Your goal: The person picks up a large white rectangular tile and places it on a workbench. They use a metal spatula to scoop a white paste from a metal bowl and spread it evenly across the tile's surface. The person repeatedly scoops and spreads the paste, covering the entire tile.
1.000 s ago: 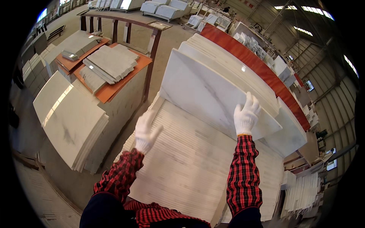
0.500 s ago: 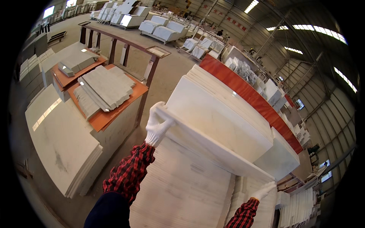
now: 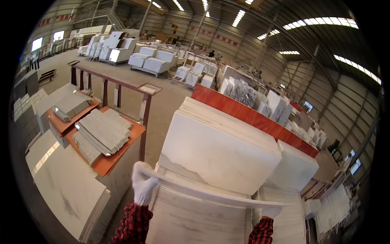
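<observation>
"So, how is the white stone slab [image 3: 215, 197] held?"

"Between two gloved hands, seen nearly edge-on, its long axis stretched from left to right and dipped toward the right."

"Which hand is nearer?"

"Both are met by it. The left end is pinched by the left hand [image 3: 144, 185], fingers curled over the edge. The other end is met from beneath by the right hand [image 3: 271, 212], whose fingers are hidden; its grip cannot be told."

"And from each hand?"

"The slab is extended rightward from the left hand and leftward from the right. It is held before the upright slab stack [image 3: 219, 152], over rows of pale stone edges [image 3: 195, 221]."
</observation>
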Demonstrator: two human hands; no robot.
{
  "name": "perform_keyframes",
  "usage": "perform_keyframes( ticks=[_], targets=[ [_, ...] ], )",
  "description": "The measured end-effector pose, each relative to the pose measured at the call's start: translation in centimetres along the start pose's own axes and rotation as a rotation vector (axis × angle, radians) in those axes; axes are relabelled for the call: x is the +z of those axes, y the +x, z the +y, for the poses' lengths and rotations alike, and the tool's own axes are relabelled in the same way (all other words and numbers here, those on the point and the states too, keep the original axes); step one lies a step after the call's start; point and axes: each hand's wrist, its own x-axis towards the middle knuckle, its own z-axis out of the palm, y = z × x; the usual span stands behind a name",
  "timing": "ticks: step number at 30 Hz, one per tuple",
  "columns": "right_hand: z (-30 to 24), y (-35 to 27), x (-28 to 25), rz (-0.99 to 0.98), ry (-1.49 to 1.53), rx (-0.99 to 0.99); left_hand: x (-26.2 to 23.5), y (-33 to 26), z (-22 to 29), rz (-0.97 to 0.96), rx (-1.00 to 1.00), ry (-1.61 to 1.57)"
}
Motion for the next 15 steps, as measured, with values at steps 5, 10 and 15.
perform_keyframes(
  ticks=[5, 10, 15],
  targets=[
    [-15.0, -11.9, 0.7, 0.192, -0.623, -0.145, -4.5, -6.7, 10.2, 0.125, 0.238, 0.238],
    [-27.2, -22.5, -6.9, 0.325, -0.443, -0.138, -4.4, -11.9, 16.4, -0.020, 0.173, 0.164],
    [-41.4, -32.0, -11.2, 0.447, -0.321, -0.289, 0.7, -16.4, 18.9, -0.230, 0.070, -0.016]
  ],
)
